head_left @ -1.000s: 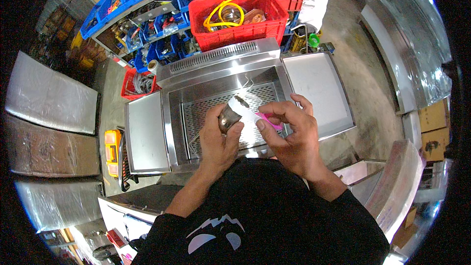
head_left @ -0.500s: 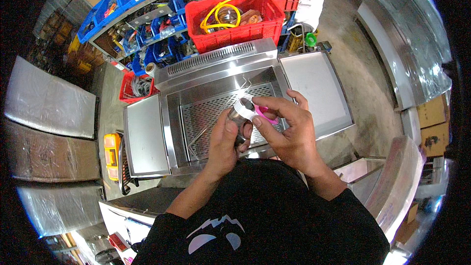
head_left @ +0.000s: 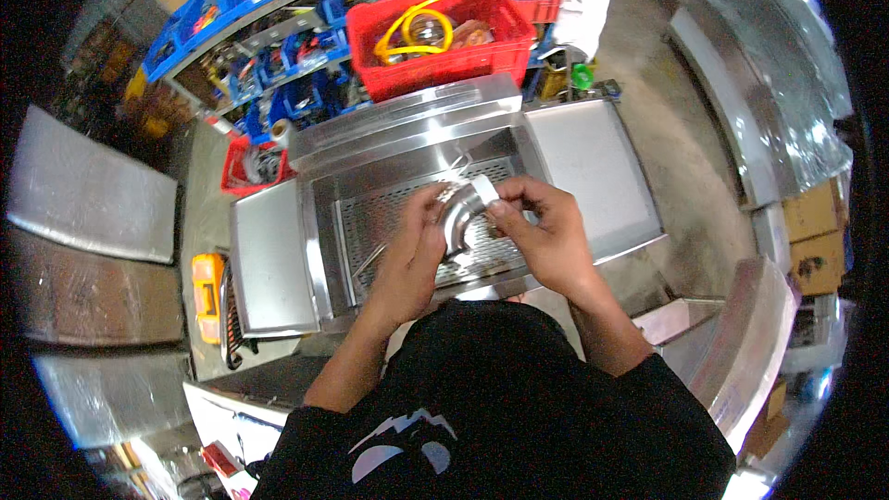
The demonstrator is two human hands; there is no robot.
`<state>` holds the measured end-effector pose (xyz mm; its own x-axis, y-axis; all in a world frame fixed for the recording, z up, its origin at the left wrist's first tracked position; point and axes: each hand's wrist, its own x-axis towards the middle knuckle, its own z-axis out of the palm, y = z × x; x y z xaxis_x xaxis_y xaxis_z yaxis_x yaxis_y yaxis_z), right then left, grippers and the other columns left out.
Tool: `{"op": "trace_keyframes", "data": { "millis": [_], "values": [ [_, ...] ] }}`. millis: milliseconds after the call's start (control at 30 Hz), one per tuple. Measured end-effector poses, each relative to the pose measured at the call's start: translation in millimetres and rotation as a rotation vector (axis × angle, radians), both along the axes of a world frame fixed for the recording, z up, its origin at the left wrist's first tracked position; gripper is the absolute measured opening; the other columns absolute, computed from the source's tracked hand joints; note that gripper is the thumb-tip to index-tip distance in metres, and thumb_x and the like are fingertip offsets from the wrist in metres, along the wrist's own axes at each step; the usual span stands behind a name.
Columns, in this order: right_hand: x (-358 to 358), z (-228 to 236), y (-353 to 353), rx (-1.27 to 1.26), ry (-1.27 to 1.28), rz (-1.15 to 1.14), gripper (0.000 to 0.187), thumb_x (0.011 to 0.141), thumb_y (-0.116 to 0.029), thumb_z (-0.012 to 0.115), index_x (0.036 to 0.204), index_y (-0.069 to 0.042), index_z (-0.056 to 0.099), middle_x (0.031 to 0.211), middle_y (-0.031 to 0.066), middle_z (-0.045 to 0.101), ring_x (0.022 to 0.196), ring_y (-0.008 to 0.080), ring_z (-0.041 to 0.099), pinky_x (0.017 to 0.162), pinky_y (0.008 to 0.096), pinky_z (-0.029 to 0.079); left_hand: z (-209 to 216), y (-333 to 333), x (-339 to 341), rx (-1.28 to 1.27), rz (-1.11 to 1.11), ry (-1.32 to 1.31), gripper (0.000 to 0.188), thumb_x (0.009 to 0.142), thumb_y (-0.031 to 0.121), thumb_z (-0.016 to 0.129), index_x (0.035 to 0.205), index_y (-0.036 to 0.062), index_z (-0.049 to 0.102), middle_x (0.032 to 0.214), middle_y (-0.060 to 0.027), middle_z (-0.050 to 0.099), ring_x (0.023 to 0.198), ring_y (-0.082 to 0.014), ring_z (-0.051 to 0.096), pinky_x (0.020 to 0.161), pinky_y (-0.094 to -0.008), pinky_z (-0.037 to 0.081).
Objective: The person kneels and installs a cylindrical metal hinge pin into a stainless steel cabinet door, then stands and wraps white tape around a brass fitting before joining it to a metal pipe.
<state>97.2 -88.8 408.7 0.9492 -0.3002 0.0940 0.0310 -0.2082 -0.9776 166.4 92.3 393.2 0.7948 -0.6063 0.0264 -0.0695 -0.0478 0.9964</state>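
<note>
My left hand (head_left: pixel 414 255) grips a curved, shiny metal piece (head_left: pixel 456 220) from its left side. My right hand (head_left: pixel 543 231) pinches the piece's upper right end, where a small white bit (head_left: pixel 483 191) shows between the fingertips. Both hands hover close together over the perforated grate (head_left: pixel 384 222) of a stainless steel grill-like unit (head_left: pixel 444 130), just in front of my dark shirt.
Flat steel side shelves (head_left: pixel 269 259) (head_left: pixel 588 167) flank the grate. A yellow tool (head_left: pixel 207 296) lies at the left. Behind stand a red crate (head_left: pixel 444 46) with a yellow hose, blue bins (head_left: pixel 222 9) and a small red bin (head_left: pixel 245 167). Steel sheets (head_left: pixel 83 194) lie around on the floor.
The pink object seen earlier in my right hand no longer shows. My hands have turned the metal piece so that its curved face is toward me.
</note>
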Motion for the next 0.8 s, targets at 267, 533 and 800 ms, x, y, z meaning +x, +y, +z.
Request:
{"op": "trace_keyframes", "data": {
  "millis": [267, 533, 800],
  "values": [
    [-0.1, -2.6, -7.4, 0.038, 0.027, 0.018, 0.021, 0.092, -0.016, 0.068, 0.105, 0.001, 0.068, 0.076, 0.0113, 0.069, 0.071, 0.0150, 0.066, 0.066, 0.0326, 0.052, -27.0, -10.4, 5.7, 0.317, 0.242, -1.195, 0.051, 0.079, 0.015, 0.080, 0.125, 0.0069, 0.060, 0.124, -0.0204, 0.065, 0.106, -0.0365, 0.069, 0.082, -0.0428, 0.059],
    [-14.4, -6.2, -17.2, -0.043, -0.124, -0.037, 0.033, 0.088, -0.010, 0.067, 0.120, -0.002, 0.062, 0.095, 0.0154, 0.071, 0.084, 0.0225, 0.069, 0.074, 0.0363, 0.054, -39.6, -14.0, 29.2, 0.316, 0.195, -1.214, 0.046, 0.083, 0.016, 0.077, 0.122, 0.0002, 0.058, 0.105, -0.0225, 0.069, 0.086, -0.0390, 0.071, 0.071, -0.0425, 0.059],
    [-31.2, 0.0, -26.0, -0.394, -0.204, -0.136, 0.022, 0.086, -0.011, 0.071, 0.106, -0.008, 0.064, 0.088, 0.0084, 0.067, 0.082, 0.0274, 0.063, 0.091, 0.0387, 0.043, -40.2, -29.2, 24.6, 0.121, 0.256, -0.872, 0.037, 0.086, 0.021, 0.076, 0.112, -0.0023, 0.062, 0.095, -0.0195, 0.068, 0.077, -0.0324, 0.070, 0.068, -0.0396, 0.056]
  ]
}}
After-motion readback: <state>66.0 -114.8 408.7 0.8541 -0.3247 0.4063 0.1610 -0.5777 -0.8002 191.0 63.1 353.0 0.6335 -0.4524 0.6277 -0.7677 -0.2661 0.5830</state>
